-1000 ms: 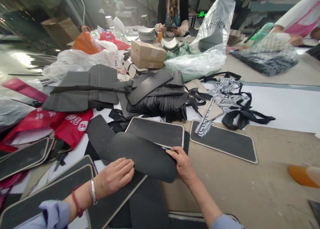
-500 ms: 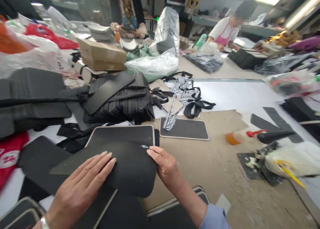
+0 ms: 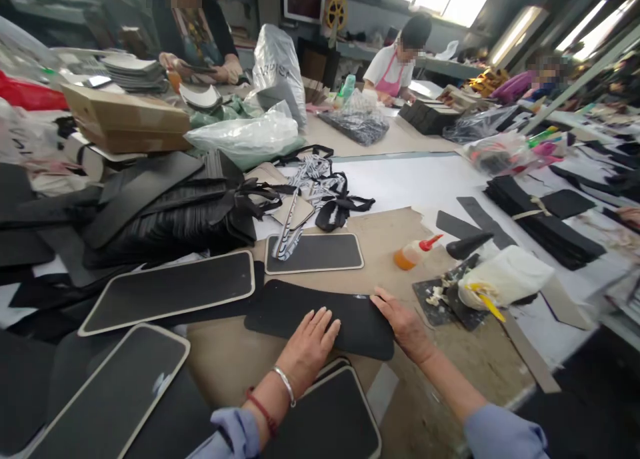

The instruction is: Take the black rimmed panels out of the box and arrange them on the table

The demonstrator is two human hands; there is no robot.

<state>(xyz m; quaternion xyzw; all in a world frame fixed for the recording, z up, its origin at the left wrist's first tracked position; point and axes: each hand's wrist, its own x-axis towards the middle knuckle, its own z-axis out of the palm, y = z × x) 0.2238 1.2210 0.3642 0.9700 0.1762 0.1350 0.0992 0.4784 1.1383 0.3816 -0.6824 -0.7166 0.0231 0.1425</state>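
Note:
A black flat piece [image 3: 295, 309] with rounded corners lies on the brown board in front of me. My left hand [image 3: 307, 342] rests on its middle, palm down with fingers spread. At its upper right corner my right hand [image 3: 400, 319] pinches the edge between thumb and fingers, beside a small shiny spot. Black panels with beige edging lie around it: one at the left [image 3: 170, 292], one behind it [image 3: 330, 252], one at the lower left [image 3: 115, 392] and one below my left hand [image 3: 335, 419].
Stacked black pieces [image 3: 175, 205] stand at the left, near tangled patterned straps [image 3: 313, 179]. To the right are a glue bottle [image 3: 413, 253] and a white container [image 3: 505, 279] with a yellow stick. Other people work across the table.
The black piece has come down flat and to the right, with both hands moving along with it. The view has swung to the right, and the edged panels at the left are more exposed.

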